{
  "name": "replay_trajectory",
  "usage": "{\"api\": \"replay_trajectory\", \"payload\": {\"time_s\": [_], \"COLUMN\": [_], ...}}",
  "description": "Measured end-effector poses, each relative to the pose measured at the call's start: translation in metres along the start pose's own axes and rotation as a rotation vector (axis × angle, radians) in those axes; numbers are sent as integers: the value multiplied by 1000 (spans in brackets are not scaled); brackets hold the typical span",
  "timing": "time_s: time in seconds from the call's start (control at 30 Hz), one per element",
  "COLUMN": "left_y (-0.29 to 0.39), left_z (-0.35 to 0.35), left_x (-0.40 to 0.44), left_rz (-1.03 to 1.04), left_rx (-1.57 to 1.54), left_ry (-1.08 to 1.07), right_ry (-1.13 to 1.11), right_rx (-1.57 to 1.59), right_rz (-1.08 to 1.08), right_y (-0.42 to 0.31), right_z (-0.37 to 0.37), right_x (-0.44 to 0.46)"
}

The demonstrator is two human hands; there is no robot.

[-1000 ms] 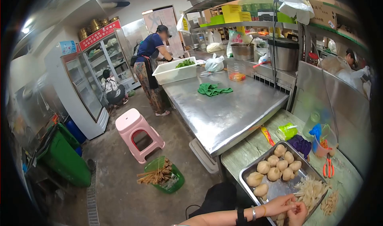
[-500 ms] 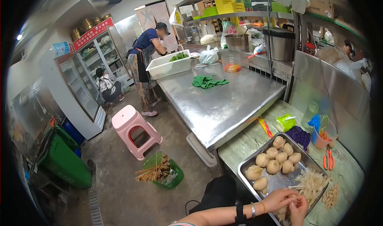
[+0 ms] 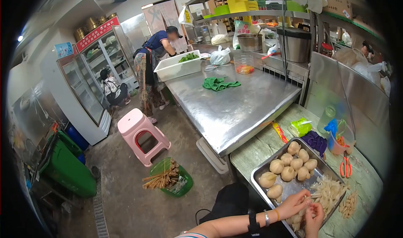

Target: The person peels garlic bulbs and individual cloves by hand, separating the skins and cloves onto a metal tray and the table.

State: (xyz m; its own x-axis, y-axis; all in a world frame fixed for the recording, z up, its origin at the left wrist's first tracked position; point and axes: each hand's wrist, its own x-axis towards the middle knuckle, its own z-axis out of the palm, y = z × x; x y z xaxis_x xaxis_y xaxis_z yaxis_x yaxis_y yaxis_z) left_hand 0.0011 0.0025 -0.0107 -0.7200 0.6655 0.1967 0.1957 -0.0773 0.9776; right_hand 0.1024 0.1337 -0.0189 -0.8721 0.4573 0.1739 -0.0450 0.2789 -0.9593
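My left hand (image 3: pixel 295 204) and my right hand (image 3: pixel 314 217) are close together over the near end of a metal tray (image 3: pixel 257 183). The fingers of both are closed in a pinch; what lies between the fingertips is too small to make out. Several pale, round, bulb-shaped items (image 3: pixel 288 173) fill the tray's far half. Beside my fingertips, inside the tray, is a heap of pale thin strips (image 3: pixel 327 192). More pale pieces lie partly hidden under my hands. A small pile of pale, elongated pieces (image 3: pixel 348 205) sits on the table right of the tray.
Orange-handled pliers (image 3: pixel 346 166), a purple cloth (image 3: pixel 315 142) and a plastic tub (image 3: pixel 341 141) lie around the tray. Beyond stands a steel table (image 3: pixel 235 112) with a green cloth (image 3: pixel 220 84). A pink stool (image 3: pixel 142 133) and green bucket (image 3: pixel 180 183) stand left. Two people are farther back.
My left hand has shifted up slightly and its fingertips have parted a little from my right hand. The person at the white bin bends lower.
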Motion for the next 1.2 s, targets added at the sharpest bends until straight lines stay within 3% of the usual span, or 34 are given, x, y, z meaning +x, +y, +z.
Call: {"api": "replay_trajectory", "payload": {"time_s": [0.27, 0.33, 0.43, 0.57, 0.77, 0.83, 0.93, 1.07, 1.13, 1.2], "left_y": [-5, -6, -9, -11, -19, -19, -19, -23, -21, -18], "left_z": [0, -1, 1, 1, 3, 3, 1, 4, 4, 7], "left_x": [2, 4, 5, 3, 5, 6, 7, 8, 8, 7], "left_rz": [27, 8, -36, -32, -23, 0, 18, 119, 127, 170], "left_rx": [18, 65, 57, 32, 13, 36, 128, 151, 141, -41], "left_ry": [-21, -28, -53, -45, -121, -134, -212, -245, -277, -240], "right_ry": [29, 144, 71, 79, 101, 97, 111, 110, 94, 66], "right_rx": [-155, -204, -226, -239, -60, -309, -413, -364, -237, -182], "right_rz": [-125, -217, -270, -279, -127, -275, -350, -297, -102, -92], "right_y": [4, -16, -9, -5, 7, 2, 0, 12, 18, 25], "right_z": [-4, 6, 0, 0, -2, -3, -4, -7, -9, -15], "right_x": [0, 0, 1, 2, 2, 1, 1, 0, -1, 1]}}
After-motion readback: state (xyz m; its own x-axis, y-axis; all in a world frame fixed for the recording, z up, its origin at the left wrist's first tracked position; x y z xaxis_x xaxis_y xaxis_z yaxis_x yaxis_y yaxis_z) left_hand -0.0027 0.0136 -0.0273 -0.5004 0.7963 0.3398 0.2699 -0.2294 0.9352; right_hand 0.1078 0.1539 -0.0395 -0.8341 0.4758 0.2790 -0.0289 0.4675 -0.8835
